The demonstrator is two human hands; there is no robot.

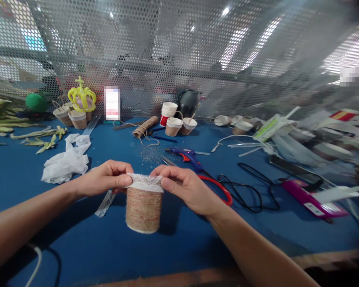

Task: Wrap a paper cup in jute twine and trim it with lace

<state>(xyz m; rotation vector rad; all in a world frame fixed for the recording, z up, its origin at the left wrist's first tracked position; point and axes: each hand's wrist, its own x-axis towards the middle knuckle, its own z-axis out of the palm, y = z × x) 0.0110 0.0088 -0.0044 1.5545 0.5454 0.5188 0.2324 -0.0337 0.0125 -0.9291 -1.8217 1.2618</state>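
Observation:
Between my two hands is a paper cup [144, 211] wrapped round with brown twine. A white lace ribbon [145, 182] runs along its upper rim. My left hand [112, 177] pinches the lace at the rim's left side, thumb in front. On the right side, my right hand [179, 183] pinches the lace and rim between thumb and fingers. A loose lace end [105, 204] hangs below my left hand. The inside of the cup is hidden from me. Further left, a crumpled heap of white lace [66, 161] lies on the blue table.
Beyond my right hand lie a blue glue gun [187, 156], red-handled scissors [218, 187] and a black cable [257, 199]. A purple power strip [312, 199] is at right. Behind stand small twine baskets [173, 126], a twine roll [145, 126] and a yellow crown [82, 95].

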